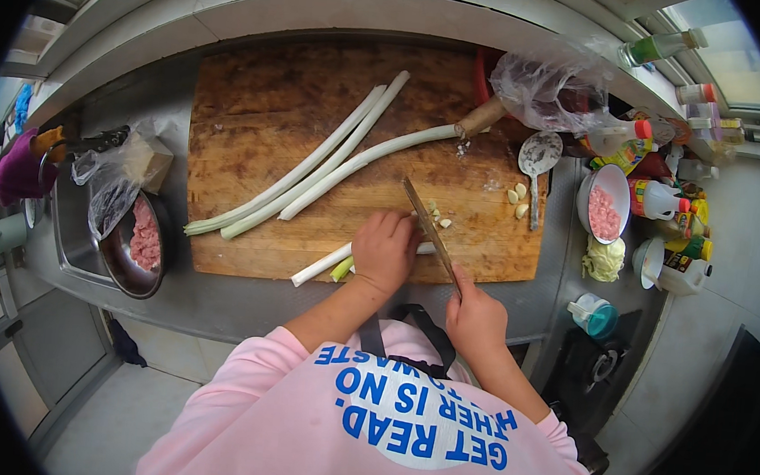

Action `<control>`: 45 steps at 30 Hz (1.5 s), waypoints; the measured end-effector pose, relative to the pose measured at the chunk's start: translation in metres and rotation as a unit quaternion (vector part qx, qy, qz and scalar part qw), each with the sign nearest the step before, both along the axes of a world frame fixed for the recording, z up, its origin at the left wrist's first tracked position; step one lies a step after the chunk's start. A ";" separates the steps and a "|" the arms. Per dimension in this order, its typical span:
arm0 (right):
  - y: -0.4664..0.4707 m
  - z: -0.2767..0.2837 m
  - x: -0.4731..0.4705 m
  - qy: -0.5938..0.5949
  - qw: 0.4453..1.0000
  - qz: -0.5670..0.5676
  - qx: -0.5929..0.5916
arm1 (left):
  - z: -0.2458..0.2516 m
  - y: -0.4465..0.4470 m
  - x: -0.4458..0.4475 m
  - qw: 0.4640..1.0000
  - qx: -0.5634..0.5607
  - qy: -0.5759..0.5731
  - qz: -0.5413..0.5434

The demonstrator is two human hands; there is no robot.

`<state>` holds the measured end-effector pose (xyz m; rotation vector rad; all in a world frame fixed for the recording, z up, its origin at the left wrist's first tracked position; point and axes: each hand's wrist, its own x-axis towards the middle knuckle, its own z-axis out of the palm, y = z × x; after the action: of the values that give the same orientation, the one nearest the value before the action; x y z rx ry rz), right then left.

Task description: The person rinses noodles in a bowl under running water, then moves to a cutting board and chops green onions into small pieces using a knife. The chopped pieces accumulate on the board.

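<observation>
My right hand [479, 319] grips the handle of a kitchen knife [435, 232], whose blade stands on edge on the wooden cutting board [262, 121]. Close against the blade's left side is my left hand [382, 251], fingers curled; what lies beneath the fingertips is hidden. A short white scallion length [321, 264] and a yellow-green piece [342, 269] run under this hand. Small cut garlic pieces [446, 223] lie just right of the blade. Farther right are several peeled garlic cloves [521, 191]. Long scallion stalks [352, 162] stretch diagonally across the board.
A metal spoon [540, 153] with white residue lies at the board's right. Beyond it stand a bowl of minced meat [603, 211], cabbage [604, 260] and several bottles [657, 199]. A metal bowl of minced meat [146, 236] sits left, beside the sink [75, 240]. A plastic bag [553, 84] is at the back right.
</observation>
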<state>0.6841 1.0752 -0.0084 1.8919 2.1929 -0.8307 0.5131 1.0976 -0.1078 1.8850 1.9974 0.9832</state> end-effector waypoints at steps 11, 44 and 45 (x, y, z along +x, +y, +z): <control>-0.001 0.006 0.015 0.049 0.995 -0.078 0.027 | 0.026 -0.004 -0.014 0.996 -0.081 0.024 -0.033; 0.002 -0.007 -0.005 -0.054 0.997 0.050 -0.014 | -0.005 -0.019 -0.021 0.996 0.008 0.019 -0.089; 0.005 -0.009 -0.009 -0.052 0.997 0.051 -0.013 | -0.006 -0.019 -0.022 0.996 0.013 0.020 -0.087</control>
<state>0.6753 1.0806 -0.0171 1.7527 2.1839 -0.7227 0.4915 1.0782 -0.1139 2.0675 1.8118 0.9348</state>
